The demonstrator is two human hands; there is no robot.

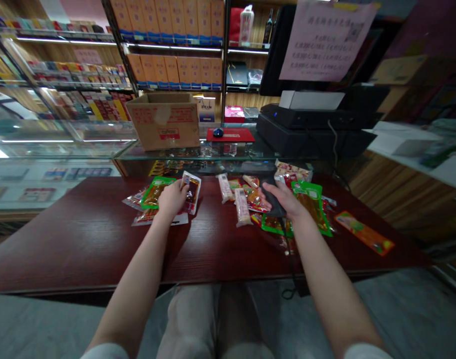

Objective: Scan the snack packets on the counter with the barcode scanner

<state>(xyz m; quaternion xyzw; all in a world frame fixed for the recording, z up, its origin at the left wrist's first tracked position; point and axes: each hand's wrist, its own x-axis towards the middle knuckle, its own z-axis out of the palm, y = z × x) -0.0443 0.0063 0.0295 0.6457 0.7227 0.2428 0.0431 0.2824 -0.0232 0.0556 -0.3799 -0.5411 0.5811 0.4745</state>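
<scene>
Pinching the white-edged packet (193, 192) left of the corded scanner (274, 205), my left hand (171, 200) likely spares its face; my right hand (287, 200) wraps the scanner snugly for steadiness

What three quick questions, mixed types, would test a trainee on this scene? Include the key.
1. What is in the right hand's grip?
a) a glass bottle
b) a corded black device
c) an orange box

2. True or false: the long orange packet lies to the right of the right hand.

3. Fill in: the left hand holds a dark packet with a ____ border.

Key: 1 b; 2 true; 3 white.
</scene>
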